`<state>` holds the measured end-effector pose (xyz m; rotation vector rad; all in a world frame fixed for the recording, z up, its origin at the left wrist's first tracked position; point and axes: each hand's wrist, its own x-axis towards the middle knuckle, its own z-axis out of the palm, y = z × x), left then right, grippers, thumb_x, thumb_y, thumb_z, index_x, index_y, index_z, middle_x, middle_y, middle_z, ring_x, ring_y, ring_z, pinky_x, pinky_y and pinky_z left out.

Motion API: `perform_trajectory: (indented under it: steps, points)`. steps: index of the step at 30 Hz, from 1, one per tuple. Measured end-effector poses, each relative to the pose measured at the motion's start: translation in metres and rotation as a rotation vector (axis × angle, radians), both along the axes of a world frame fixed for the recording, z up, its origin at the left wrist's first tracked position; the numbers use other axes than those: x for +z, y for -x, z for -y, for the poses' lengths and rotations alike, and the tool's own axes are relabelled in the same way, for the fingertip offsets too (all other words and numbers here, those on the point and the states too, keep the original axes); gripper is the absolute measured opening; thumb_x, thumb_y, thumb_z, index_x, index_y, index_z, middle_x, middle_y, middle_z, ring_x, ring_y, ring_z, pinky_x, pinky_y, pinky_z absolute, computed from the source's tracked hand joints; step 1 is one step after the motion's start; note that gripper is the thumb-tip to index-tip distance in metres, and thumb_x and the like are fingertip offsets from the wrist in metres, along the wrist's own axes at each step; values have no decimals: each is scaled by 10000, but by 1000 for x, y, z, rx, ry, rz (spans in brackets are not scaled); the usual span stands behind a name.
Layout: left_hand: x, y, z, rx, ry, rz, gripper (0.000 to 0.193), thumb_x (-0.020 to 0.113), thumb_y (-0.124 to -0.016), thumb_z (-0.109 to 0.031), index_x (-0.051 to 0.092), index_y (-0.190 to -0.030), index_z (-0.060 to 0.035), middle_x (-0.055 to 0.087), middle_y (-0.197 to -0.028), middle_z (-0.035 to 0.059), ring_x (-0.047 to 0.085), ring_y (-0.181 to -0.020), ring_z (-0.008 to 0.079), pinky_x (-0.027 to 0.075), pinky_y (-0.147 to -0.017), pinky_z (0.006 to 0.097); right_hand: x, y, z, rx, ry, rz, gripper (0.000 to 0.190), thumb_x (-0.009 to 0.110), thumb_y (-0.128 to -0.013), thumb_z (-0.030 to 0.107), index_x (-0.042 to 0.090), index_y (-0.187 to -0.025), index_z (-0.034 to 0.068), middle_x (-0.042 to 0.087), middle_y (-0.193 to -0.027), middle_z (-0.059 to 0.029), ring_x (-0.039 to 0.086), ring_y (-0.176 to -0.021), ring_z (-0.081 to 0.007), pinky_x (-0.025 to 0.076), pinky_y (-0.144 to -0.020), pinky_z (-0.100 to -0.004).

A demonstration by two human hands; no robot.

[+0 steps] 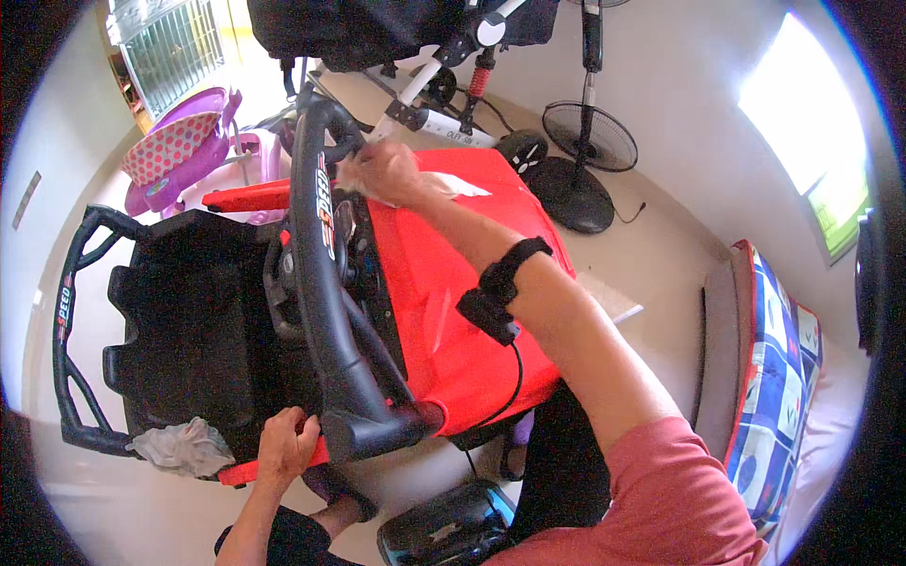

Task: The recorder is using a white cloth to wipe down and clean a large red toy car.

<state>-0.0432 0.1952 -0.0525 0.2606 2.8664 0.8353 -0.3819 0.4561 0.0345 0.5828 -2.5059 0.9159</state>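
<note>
A red and black ride-on toy car [467, 297] stands before me, with a black plastic roll bar [315, 233] across it and a black seat [191, 339] behind. My right hand [386, 172], slightly blurred, is at the far end of the roll bar, above the red hood, closed on a whitish cloth [453, 185] that partly shows beyond the wrist. My left hand [287, 442] rests on the car's near red side edge, beside the foot of the roll bar; what its fingers do is partly hidden. A crumpled pale cloth or plastic [185, 447] lies at the seat's near corner.
A stroller or similar wheeled frame [453, 127] stands beyond the car, near a black fan [591, 138]. A purple child's seat [177, 148] is at the upper left. Checked bedding [771, 396] lies at the right. A black case-like object [449, 527] sits on the floor near my feet.
</note>
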Motion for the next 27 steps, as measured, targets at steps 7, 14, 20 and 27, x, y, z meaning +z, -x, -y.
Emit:
perform_trajectory:
  steps: [7,14,20,27]
  points:
    - [14,0,-12,65,-80,-25,249,553,-734,-218,559,-747,31,585,-768,234,564,-738,418,443,-666,456,-10,-14,-4,92,-419,-130,306,549,-801,366,655,-905,98,606,-1011,-107,530,-972,-318,428,-837,-451]
    - [22,-1,-14,123,-106,-18,318,517,-784,-252,584,-713,52,591,-784,262,571,-754,420,447,-691,470,45,-71,-32,51,-520,241,342,541,-807,328,579,-1030,71,596,-1036,-155,539,-1047,-314,448,-855,-423]
    - [38,3,-27,191,-62,36,320,516,-783,-251,595,-727,53,594,-782,259,577,-751,414,451,-687,469,28,-69,-56,-61,-326,308,548,585,-761,495,529,-1035,23,613,-952,-230,599,-927,-372,465,-806,-459]
    - [36,1,-26,219,-70,101,321,513,-786,-248,596,-729,57,599,-799,255,579,-746,410,452,-683,463,18,-44,-19,-240,-243,331,632,635,-668,526,566,-1023,7,613,-990,-233,591,-966,-365,460,-794,-451]
